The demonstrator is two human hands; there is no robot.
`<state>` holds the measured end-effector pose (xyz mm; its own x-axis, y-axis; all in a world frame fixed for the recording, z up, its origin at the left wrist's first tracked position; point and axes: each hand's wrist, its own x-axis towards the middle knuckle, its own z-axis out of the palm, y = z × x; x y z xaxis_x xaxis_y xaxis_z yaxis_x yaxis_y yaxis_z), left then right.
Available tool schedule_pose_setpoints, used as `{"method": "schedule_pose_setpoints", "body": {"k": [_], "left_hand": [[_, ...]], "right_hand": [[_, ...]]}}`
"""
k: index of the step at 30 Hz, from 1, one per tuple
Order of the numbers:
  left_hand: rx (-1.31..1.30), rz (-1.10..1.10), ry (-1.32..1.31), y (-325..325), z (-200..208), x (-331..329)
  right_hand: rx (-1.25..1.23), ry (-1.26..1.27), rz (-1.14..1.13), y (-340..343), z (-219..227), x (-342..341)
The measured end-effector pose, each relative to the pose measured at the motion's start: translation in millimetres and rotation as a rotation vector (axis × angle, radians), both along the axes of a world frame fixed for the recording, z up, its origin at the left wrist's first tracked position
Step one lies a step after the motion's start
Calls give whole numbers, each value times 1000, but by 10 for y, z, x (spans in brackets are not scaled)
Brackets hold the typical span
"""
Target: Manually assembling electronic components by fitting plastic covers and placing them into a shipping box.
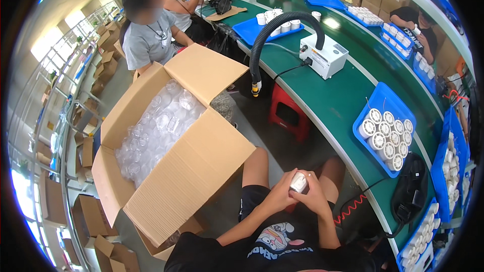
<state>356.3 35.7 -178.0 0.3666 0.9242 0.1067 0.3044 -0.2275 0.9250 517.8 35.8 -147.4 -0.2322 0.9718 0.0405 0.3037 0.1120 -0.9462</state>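
Observation:
Above my lap, both of my hands close around a small white round plastic unit [298, 182]. My left hand [280, 194] wraps it from the left, and my right hand [315, 197] grips it from the right. Fingers cover much of its sides, so only its pale face shows between them. To my right on the green bench, a blue tray [364, 116] carries several white cylindrical units [384, 129] with slotted round tops; thin wires stick up from some. At my left stands an open cardboard box [194, 171] full of clear plastic cups or covers [161, 121].
A white machine [325, 58] with a black flexible hose [257, 45] sits on the green workbench [322, 100]. Beneath the bench is a red stool [287, 113]. A black pouch-like object [409, 189] lies beside the near tray. Other people work farther along the bench.

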Motion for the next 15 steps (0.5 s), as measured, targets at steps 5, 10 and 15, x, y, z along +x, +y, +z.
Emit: {"method": "schedule_pose_setpoints", "body": {"k": [5, 10, 15], "left_hand": [[-8, 7, -20, -13, -5, -13], [-17, 70, 6, -10, 55, -15], [23, 102, 21, -17, 48, -4]], "right_hand": [[-22, -13, 11, -3, -36, -10], [-105, 131, -65, -23, -249, -63], [-75, 118, -73, -7, -191, -87]]}}
